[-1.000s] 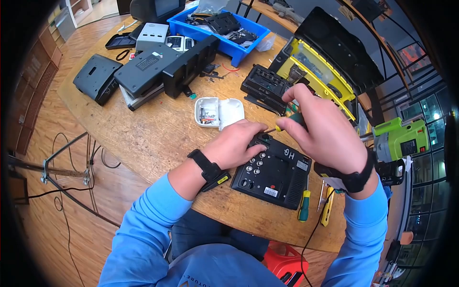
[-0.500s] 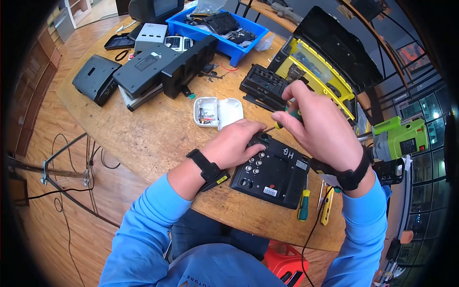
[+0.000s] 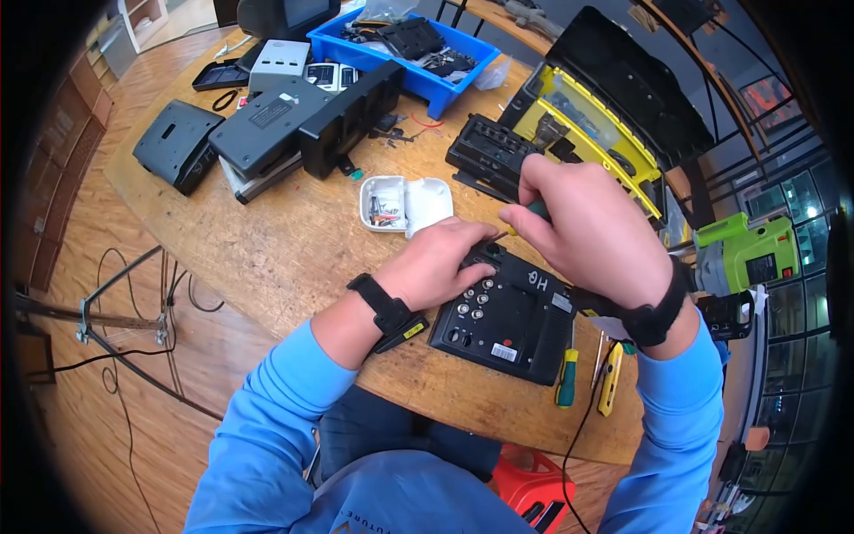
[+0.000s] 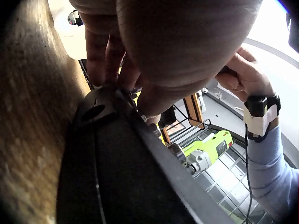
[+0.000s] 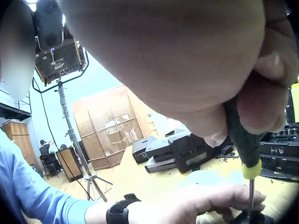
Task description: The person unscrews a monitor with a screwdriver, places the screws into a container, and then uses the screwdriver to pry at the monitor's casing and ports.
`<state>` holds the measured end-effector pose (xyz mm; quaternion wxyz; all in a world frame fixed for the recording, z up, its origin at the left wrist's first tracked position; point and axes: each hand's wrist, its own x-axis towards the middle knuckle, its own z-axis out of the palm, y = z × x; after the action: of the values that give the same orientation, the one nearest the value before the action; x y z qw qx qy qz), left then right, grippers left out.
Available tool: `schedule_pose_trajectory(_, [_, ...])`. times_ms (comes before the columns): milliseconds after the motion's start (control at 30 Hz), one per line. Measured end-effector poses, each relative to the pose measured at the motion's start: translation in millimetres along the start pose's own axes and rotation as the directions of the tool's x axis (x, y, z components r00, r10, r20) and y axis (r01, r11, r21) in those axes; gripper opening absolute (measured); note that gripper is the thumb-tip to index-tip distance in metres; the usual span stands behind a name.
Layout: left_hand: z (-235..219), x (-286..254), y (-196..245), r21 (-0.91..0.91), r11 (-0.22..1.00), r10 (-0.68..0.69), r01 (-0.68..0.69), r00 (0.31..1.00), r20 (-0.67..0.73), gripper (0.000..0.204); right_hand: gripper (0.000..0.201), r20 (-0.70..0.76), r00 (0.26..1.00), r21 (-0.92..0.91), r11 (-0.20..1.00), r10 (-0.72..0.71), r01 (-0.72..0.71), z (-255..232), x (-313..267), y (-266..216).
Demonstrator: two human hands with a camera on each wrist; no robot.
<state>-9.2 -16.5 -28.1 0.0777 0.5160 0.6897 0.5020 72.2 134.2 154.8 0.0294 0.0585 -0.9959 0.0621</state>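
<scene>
A black device (image 3: 520, 329) marked "HQ", with several round metal connectors, lies flat at the table's near edge. My left hand (image 3: 436, 262) holds its far left corner, thumb on the upper face; in the left wrist view the fingers (image 4: 110, 60) reach over its end. My right hand (image 3: 596, 222) grips a screwdriver above that corner. In the right wrist view the screwdriver's dark green handle (image 5: 244, 140) with a yellow collar is between thumb and fingers, its shaft pointing down beside my left hand (image 5: 201, 203). The screwdriver's tip is too small to make out.
Behind are an open white case (image 3: 384, 206) of small parts, a black unit (image 3: 489, 151), a blue bin (image 3: 436, 84) and a yellow toolbox (image 3: 534, 125). Another screwdriver (image 3: 567, 378) and a yellow cutter (image 3: 610, 378) lie right of the device. Grey housings (image 3: 267, 125) stand far left.
My right hand has shifted slightly, and its fingers have closed further round the screwdriver handle, which shows less now. My left hand keeps its hold on the device's corner.
</scene>
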Motion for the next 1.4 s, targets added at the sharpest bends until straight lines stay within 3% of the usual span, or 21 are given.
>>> schedule_pose_trajectory(67, [0, 0, 1, -0.003, 1.000, -0.011, 0.011, 1.000, -0.004, 0.047, 0.023, -0.024, 0.999, -0.038, 0.999, 0.027, -0.028, -2, 0, -4])
schedule_pose_trajectory(167, [-1, 0, 2, 0.000, 1.000, -0.018, 0.018, 1.000, -0.002, 0.047, 0.025, 0.065, 0.992, -0.062, 0.993, 0.106, -0.102, -8, 0, -8])
schedule_pose_trajectory(333, [1, 1, -1, 0.005, 1.000, 0.001, -0.001, 1.000, -0.008, 0.048, 0.026, 0.025, 0.993, 0.116, 0.987, -0.113, 0.109, -8, -7, 17])
schedule_pose_trajectory(700, [-1, 1, 1, 0.004, 1.000, -0.017, 0.017, 1.000, 0.014, 0.053, 0.019, 0.036, 0.993, 0.030, 0.993, -0.112, 0.111, -10, 3, 3])
schedule_pose_trajectory(1100, [0, 1, 1, 0.004, 1.000, 0.005, -0.005, 1.000, -0.007, 0.048, 0.028, -0.019, 1.000, -0.125, 0.992, -0.011, 0.009, -2, 3, -10])
schedule_pose_trajectory(1167, [1, 1, 1, -0.010, 1.000, -0.002, 0.002, 1.000, -0.009, 0.048, 0.027, 0.092, 0.979, -0.114, 0.979, 0.180, -0.169, -7, 7, -18])
schedule_pose_trajectory(1200, [0, 1, 2, -0.012, 1.000, 0.000, 0.000, 1.000, -0.009, 0.048, 0.027, 0.092, 0.979, -0.116, 0.978, 0.182, -0.171, -7, 6, -17])
schedule_pose_trajectory(1300, [-3, 1, 5, -0.009, 0.999, -0.044, 0.044, 0.999, 0.025, 0.046, 0.024, 0.047, 0.988, -0.091, 0.986, 0.146, -0.142, -6, -1, -8])
schedule_pose_trajectory(1367, [-1, 1, 2, -0.017, 1.000, -0.017, 0.018, 1.000, 0.006, 0.046, 0.022, -0.064, 0.996, -0.048, 0.997, -0.062, 0.059, -6, -9, 0])
schedule_pose_trajectory(1400, [-1, 1, 1, -0.017, 1.000, -0.016, 0.016, 1.000, 0.007, 0.046, 0.022, -0.065, 0.996, -0.048, 0.997, -0.061, 0.058, -8, -9, 2])
